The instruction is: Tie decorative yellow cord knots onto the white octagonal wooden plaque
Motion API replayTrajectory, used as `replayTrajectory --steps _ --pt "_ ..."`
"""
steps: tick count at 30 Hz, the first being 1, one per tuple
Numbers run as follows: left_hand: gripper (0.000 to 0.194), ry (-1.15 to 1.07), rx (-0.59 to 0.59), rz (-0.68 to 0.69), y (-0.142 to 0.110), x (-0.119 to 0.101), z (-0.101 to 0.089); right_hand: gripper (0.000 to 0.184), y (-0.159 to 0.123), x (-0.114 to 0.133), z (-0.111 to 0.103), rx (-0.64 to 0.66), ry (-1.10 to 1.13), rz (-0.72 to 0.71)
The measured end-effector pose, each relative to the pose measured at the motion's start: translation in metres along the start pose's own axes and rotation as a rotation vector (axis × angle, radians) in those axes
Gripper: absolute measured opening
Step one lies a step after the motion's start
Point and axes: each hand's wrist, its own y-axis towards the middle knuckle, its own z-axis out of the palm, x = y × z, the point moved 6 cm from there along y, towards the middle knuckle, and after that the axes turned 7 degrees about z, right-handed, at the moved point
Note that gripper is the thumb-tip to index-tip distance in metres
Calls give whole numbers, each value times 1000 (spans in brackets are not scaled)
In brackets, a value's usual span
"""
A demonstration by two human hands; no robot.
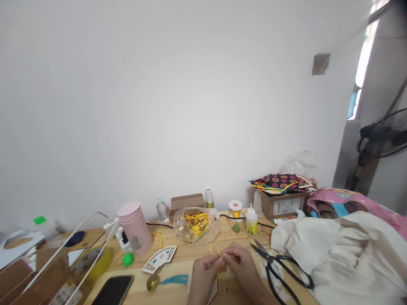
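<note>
My left hand (205,271) and my right hand (241,263) meet low in the middle of the view, fingertips pinched close together. Between them runs a thin yellow cord (213,250), with a loop sticking up and an end hanging below. Under my left hand lies a pale flat piece with a dark edge (213,292), mostly covered. To the left are a fan-shaped decorated piece (161,257) and a brass-coloured round bell-like thing (153,282) with a blue tassel (175,279). Black-handled scissors (270,259) lie partly spread to the right of my right hand.
Behind my hands stand a clear bag of yellow cord (197,224), a spool (235,207) and a glue bottle (251,222). A pink canister (135,228), phone (113,290) and tape roll (95,262) are leftward. White cloth (343,254) and a cardboard box (282,205) occupy the right.
</note>
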Motion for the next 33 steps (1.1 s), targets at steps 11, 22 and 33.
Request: replayTrajectory --steps 11,22,33 --pt "28 34 -25 -5 1 2 -3 21 2 -5 3 59 37 128" --pt "24 -10 -143 -16 -1 -15 -4 24 2 7 -7 9 -292 -49" --pt "23 -122 -253 52 0 -10 -11 26 -1 8 1 5 -92 9"
